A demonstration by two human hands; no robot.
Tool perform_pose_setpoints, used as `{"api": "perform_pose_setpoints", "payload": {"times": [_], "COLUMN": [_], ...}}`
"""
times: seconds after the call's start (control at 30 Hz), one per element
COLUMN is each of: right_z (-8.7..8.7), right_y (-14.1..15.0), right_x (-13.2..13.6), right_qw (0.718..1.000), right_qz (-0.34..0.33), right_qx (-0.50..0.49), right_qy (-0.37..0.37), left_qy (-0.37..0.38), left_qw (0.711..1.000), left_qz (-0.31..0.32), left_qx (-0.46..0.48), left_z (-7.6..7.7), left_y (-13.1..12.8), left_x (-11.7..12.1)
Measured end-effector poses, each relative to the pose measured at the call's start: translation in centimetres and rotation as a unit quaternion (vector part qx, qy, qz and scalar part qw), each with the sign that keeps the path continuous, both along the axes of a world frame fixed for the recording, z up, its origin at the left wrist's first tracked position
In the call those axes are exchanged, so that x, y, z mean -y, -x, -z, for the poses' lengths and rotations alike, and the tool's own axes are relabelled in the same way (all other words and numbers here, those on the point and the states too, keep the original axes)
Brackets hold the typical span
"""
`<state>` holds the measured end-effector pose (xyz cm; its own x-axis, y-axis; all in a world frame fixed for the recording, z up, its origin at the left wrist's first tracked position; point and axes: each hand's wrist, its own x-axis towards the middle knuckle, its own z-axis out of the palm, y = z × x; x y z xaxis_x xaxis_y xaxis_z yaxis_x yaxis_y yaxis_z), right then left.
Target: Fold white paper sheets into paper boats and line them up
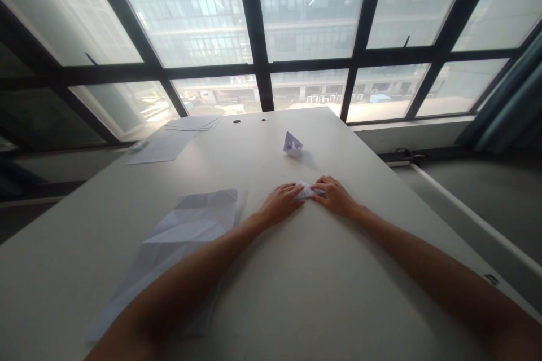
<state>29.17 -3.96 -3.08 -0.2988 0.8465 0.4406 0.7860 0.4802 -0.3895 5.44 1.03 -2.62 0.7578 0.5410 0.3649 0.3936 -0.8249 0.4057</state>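
A small piece of folded white paper (305, 189) lies on the white table (330, 271), between my two hands. My left hand (283, 201) has its fingers closed on the paper's left part. On the opposite side, my right hand (332, 194) grips the right part, fingers bent over it. The fingers hide much of the paper, so its full shape cannot be made out. Just beyond the hands stands a folded paper boat (293, 145) with a pointed peak. Creased, unfolded paper (186, 231) lies under and beside my left forearm.
Flat white sheets (163, 145) lie at the table's far left. A dark round hole (236, 121) and a small dark spot (264, 119) show near the far edge. Large windows with dark frames (265, 87) rise behind the table. A blue curtain (503, 101) hangs at the right.
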Motion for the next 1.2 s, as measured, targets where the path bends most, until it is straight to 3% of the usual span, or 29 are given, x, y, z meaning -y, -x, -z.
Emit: {"api": "perform_pose_setpoints", "payload": {"times": [0.37, 0.63, 0.73, 0.93, 1.2], "right_z": [-0.1, 0.2, 0.3, 0.4, 0.3], "right_y": [0.3, 0.6, 0.5, 0.1, -0.1], "right_x": [0.1, -0.1, -0.1, -0.2, -0.2], "right_qw": [1.0, 0.999, 0.999, 0.993, 0.986], "right_qz": [-0.019, 0.026, 0.033, 0.115, 0.154], "right_qx": [0.01, -0.021, -0.011, -0.036, -0.061], "right_qy": [-0.002, 0.014, 0.023, 0.018, 0.032], "left_qy": [-0.107, -0.071, -0.077, -0.067, -0.057], "left_qw": [0.99, 0.995, 0.995, 0.996, 0.997], "left_qz": [-0.032, 0.009, 0.003, -0.005, -0.026], "left_qx": [-0.083, -0.071, -0.068, -0.062, -0.052], "left_z": [-0.6, 0.4, 0.5, 0.6, 0.2], "left_y": [-0.2, -0.3, -0.2, -0.1, -0.2], "left_x": [0.8, 0.5, 0.4, 0.3, 0.3]}}
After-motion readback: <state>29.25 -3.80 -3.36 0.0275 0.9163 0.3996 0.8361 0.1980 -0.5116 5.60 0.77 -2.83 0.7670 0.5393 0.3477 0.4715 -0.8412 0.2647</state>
